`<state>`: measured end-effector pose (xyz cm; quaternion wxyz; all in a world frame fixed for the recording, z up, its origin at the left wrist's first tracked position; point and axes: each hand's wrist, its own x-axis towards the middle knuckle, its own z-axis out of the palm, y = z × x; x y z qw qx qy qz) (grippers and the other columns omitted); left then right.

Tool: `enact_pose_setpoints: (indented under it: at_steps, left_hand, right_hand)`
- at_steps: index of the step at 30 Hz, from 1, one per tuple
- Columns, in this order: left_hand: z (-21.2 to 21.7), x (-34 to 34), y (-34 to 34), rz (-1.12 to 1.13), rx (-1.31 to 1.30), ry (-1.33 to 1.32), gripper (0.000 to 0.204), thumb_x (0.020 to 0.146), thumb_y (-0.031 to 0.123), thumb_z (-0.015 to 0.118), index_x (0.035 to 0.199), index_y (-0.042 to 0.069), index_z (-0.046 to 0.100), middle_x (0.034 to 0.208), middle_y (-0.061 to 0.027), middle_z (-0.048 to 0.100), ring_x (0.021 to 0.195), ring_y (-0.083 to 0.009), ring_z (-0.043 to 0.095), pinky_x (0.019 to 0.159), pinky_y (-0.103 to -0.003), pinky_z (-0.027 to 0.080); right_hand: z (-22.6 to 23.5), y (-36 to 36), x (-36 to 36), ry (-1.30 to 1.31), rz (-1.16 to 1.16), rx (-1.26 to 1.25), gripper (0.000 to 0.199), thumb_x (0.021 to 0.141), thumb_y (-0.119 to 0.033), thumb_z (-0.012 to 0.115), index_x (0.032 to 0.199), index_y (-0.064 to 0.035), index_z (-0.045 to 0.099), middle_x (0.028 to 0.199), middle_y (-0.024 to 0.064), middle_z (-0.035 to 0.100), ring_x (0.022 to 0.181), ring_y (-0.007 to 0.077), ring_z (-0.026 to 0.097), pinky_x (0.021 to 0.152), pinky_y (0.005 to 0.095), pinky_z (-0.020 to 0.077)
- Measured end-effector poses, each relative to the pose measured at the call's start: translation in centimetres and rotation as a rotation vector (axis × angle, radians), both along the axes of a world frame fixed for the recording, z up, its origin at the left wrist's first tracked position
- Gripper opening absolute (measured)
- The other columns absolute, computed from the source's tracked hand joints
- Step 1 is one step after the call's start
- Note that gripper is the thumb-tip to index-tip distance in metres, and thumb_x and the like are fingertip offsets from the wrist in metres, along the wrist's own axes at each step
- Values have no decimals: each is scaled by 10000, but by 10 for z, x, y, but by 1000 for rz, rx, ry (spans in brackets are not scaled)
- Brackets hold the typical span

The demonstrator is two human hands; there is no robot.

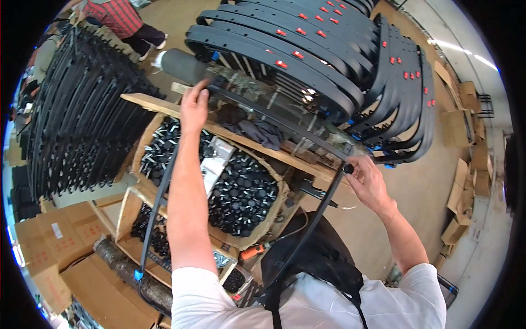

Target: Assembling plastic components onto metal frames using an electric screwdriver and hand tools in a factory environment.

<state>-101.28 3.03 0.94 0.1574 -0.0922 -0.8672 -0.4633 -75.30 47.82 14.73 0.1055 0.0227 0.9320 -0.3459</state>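
Observation:
A black metal tube frame (pixel 279 120) lies across the wooden workbench, its two legs running back toward me. My left hand (pixel 194 109) is closed at the frame's far left corner; what sits under its fingertips is partly hidden. At the right corner my right hand (pixel 368 182) pinches a round black knob (pixel 348 169) against the frame. One leg passes under my left forearm and ends in a blue piece (pixel 138 274). Below the crossbar, an open carton (pixel 276 205) holds many black-headed screws with silver shafts, and a white packet (pixel 218 159) lies among them.
Stacked black curved frames (pixel 285 41) with red tags rise beyond the bench. More black frames (pixel 82 115) stand at the left, a person (pixel 123 22) behind them. Cardboard boxes (pixel 60 236) sit at lower left, flattened cartons (pixel 463 192) along the right wall. An orange-handled tool (pixel 252 251) lies near my body.

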Motion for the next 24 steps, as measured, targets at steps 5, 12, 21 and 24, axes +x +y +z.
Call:
enact_pose_setpoints:
  at_steps: [5, 12, 21, 24]
  left_hand:
    - [-12, -7, -10, -3, 268, -213, 336, 1075, 87, 516, 1404, 70, 584, 1288, -139, 697, 1229, -245, 647, 1093, -365, 472]
    - [2, -2, -6, 32, 209, -172, 288, 1089, 138, 480, 1213, 82, 733, 1246, -140, 681, 1224, -283, 625, 1076, -365, 462]
    - [18, 7, 7, 16, 138, -162, 287, 1035, 181, 640, 1302, 136, 735, 1245, -135, 667, 1107, -217, 633, 1028, -349, 489]
    - [6, 2, -5, 21, 438, -291, 302, 1031, 159, 638, 1318, 116, 722, 1297, -122, 678, 1145, -205, 635, 1042, -335, 484]
  right_hand:
    - [-13, 18, -6, 122, 51, 77, 336, 900, 1, 702, 1234, -20, 665, 1131, 120, 632, 913, 260, 672, 813, 365, 597]
    - [-14, 14, -1, 22, 185, 123, 324, 911, 43, 646, 1227, -26, 660, 1238, 146, 622, 1028, 313, 699, 837, 400, 617]
    - [-11, 9, -4, 53, 248, 256, 288, 927, -13, 662, 1214, -33, 665, 1232, 165, 621, 1019, 389, 690, 855, 462, 593]
    - [-14, 5, -8, 26, 247, 347, 283, 944, -109, 704, 1218, -49, 666, 1153, 169, 661, 971, 388, 704, 818, 473, 586]
